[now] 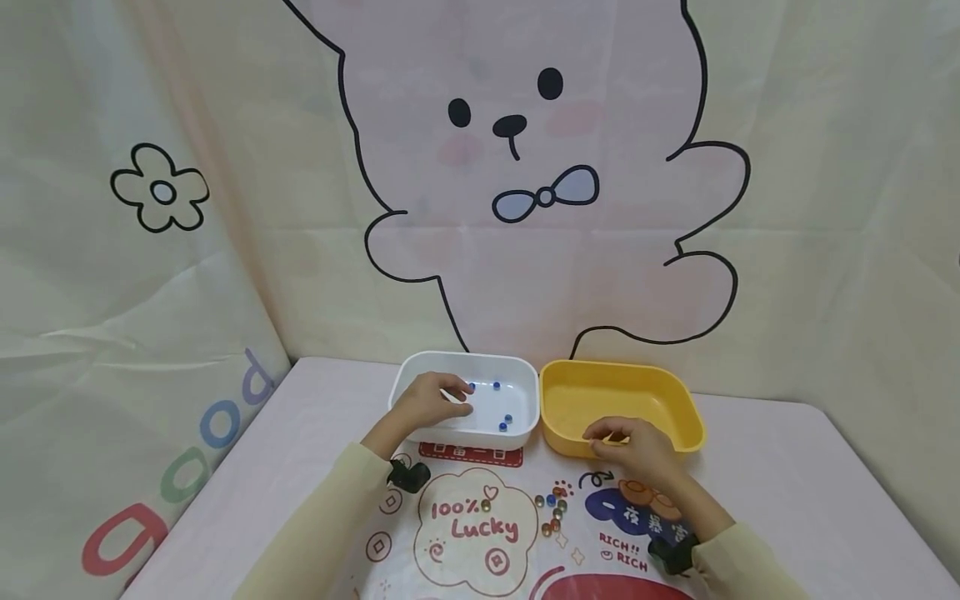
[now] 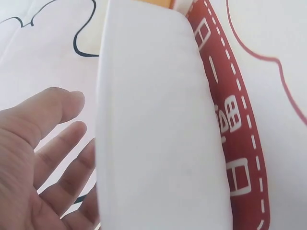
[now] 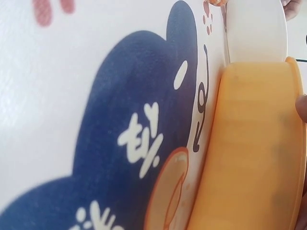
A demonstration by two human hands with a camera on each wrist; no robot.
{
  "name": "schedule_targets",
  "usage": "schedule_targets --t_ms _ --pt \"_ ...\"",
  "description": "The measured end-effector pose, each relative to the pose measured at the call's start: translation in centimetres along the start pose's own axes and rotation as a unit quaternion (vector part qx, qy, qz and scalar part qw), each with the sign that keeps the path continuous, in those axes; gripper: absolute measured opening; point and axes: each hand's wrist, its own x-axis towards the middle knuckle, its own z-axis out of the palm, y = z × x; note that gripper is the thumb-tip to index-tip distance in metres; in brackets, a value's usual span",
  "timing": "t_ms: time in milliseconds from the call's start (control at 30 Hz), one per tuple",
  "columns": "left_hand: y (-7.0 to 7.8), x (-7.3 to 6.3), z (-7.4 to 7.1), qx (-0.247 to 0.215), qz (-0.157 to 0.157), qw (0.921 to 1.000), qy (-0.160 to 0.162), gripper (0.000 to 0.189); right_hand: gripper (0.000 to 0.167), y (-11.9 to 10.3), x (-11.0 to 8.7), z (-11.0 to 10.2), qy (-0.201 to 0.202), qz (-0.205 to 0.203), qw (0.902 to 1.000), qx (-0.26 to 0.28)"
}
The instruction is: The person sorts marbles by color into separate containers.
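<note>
My left hand (image 1: 431, 402) hovers over the white plastic tray (image 1: 401, 385), thumb and fingers apart with nothing between them. In the left wrist view the loosely bent fingers (image 2: 62, 143) show behind the tray's wall. Inside this tray lie several small blue marbles (image 1: 497, 385), and one sits close to the left fingertips. My right hand (image 1: 633, 446) is over the near rim of the yellow tray (image 1: 660, 379), its fingers loosely bent with a gap to the thumb. In the right wrist view the yellow wall hides most of that hand; a fingertip (image 3: 302, 106) shows at its rim.
On the printed tablecloth (image 1: 772, 483), in front of the trays, lies a cluster of several marbles (image 1: 551, 501) in blue, amber and greenish tones. A single marble (image 1: 486, 505) lies left of them. A curtain with a bear drawing (image 1: 517, 275) hangs behind the table.
</note>
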Motion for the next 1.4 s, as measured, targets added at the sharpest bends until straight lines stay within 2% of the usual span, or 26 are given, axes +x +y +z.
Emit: schedule_targets --t_ms 300,500,633,1000,1167,1400 --pt "1.3 -2.0 0.5 -0.028 0.035 0.9988 0.017 0.026 0.016 -0.3 0.0 -0.2 -0.001 -0.001 1.0000 0.000" --pt "2.4 -3.4 1.1 -0.045 0.079 0.9958 0.013 0.020 0.016 -0.3 0.0 -0.1 -0.005 0.003 1.0000 0.000" --pt "3.0 -4.0 1.8 -0.057 0.097 0.9936 0.007 0.022 0.015 -0.2 0.2 -0.1 -0.004 -0.001 1.0000 -0.002" --pt "4.5 -5.4 4.7 -0.096 0.069 0.9926 -0.030 0.024 0.016 0.0 0.0 -0.1 -0.007 -0.006 1.0000 0.002" --pt "4.6 -5.6 6.2 -0.095 0.071 0.9918 -0.047 0.024 0.015 0.0 -0.1 -0.1 -0.008 -0.005 1.0000 0.000" --pt "4.9 -5.7 7.7 -0.094 0.053 0.9923 -0.060 0.029 0.017 0.0 0.1 0.0 -0.002 -0.012 0.9999 0.002"
